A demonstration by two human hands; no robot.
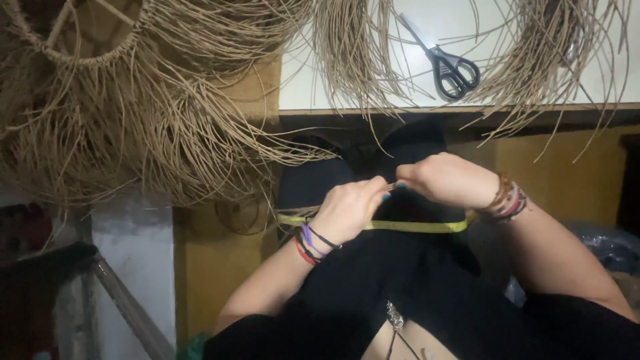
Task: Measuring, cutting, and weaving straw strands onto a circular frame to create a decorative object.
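While both hands meet above the lap, the left hand point(350, 210) is curled shut on a small bunch of tan wicker strands point(390, 187), and the right hand point(443, 179) pinches the same bunch from the other side, its fingers closed over the ends. The strands sit between the two hands, just above a yellow measuring tape point(413, 227) that runs flat across the black-clothed knees under both wrists. One end of the tape shows past the left wrist, the other slips behind the right wrist.

Judging from how things lie, the work is at an early stage: only a few strands are in hand, and nearly all the material lies loose. On the left hangs one woven wicker frame point(73, 40) with long uncut strands point(160, 127) spilling off its rim. On the white table point(373, 20) rest two more loose bundles of strands, one near the table's left edge point(347, 53) and one at the right point(553, 53). Between them lies one pair of black-handled scissors point(448, 61), closed and well apart from the hands.

By count: two hands, one tape, one pair of scissors, one frame, two table bundles. Each wrist carries several cord bracelets; their exact number cannot be told.
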